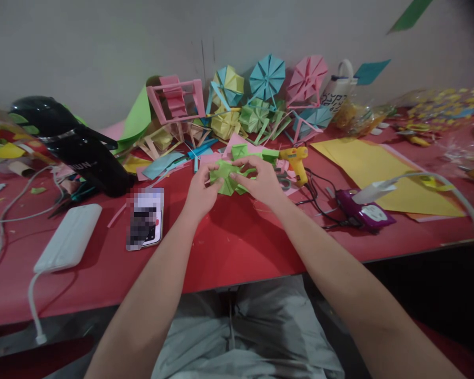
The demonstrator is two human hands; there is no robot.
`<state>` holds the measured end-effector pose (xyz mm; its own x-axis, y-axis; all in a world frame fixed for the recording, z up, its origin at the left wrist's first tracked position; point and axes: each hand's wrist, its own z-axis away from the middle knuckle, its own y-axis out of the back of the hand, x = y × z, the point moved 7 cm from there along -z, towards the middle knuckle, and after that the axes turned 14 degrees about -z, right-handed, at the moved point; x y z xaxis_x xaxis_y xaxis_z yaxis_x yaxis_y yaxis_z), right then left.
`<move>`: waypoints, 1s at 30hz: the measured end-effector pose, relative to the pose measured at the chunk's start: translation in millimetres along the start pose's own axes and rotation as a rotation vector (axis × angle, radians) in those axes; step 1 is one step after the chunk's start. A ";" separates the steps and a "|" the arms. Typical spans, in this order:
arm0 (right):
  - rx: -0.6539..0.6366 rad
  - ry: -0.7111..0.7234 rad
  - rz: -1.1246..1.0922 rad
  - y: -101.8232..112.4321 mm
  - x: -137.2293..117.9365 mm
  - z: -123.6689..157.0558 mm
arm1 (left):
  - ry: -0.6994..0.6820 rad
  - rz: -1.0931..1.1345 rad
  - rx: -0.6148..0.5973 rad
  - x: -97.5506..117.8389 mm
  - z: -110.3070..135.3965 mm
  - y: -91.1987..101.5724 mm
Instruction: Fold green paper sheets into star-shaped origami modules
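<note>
Between my two hands is a green folded-paper wheel (pixel 226 172), its pleats fanning out from the middle. My left hand (pixel 204 190) grips its left edge with thumb and fingers. On the other side my right hand (pixel 260 181) pinches the paper, thumb near the centre. More green folded paper (pixel 240 151) lies just behind the wheel, over some pink paper. A yellow glue gun (pixel 296 160) rests to the right of my right hand, and grey scissors handles (pixel 284 181) show partly beside it.
Finished paper wheels on stands, such as a blue one (pixel 267 77), line the wall. At left are a black bottle (pixel 82 147), a phone (pixel 145 218) and a white power bank (pixel 69 237). Yellow sheets (pixel 395 179) and a purple power strip (pixel 363 210) with cables lie at right.
</note>
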<state>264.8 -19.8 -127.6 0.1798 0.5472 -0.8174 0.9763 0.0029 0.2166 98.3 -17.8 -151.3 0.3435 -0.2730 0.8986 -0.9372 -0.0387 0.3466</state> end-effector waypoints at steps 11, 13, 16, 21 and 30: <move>-0.030 -0.117 -0.139 -0.3 8.4 -4.1 | 0.091 0.067 -0.101 6.8 5.9 -6.6; -0.044 -0.138 -0.195 -1.1 10.8 -5.1 | 0.089 0.064 -0.101 6.3 5.6 -7.0; -0.062 -0.183 -0.264 -2.9 14.1 -5.7 | 0.060 0.057 -0.090 5.3 3.9 -6.8; -0.043 -0.281 -0.383 -4.5 17.6 -3.6 | 0.013 0.051 -0.085 5.6 2.7 -6.6; -0.049 -0.200 -0.287 -0.9 11.2 -3.9 | 0.042 0.075 -0.085 4.7 3.1 -6.4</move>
<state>265.5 -10.4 -134.9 -0.0763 0.3438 -0.9359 0.9843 0.1756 -0.0158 105.7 -21.7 -150.1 0.2762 -0.2316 0.9328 -0.9526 0.0630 0.2977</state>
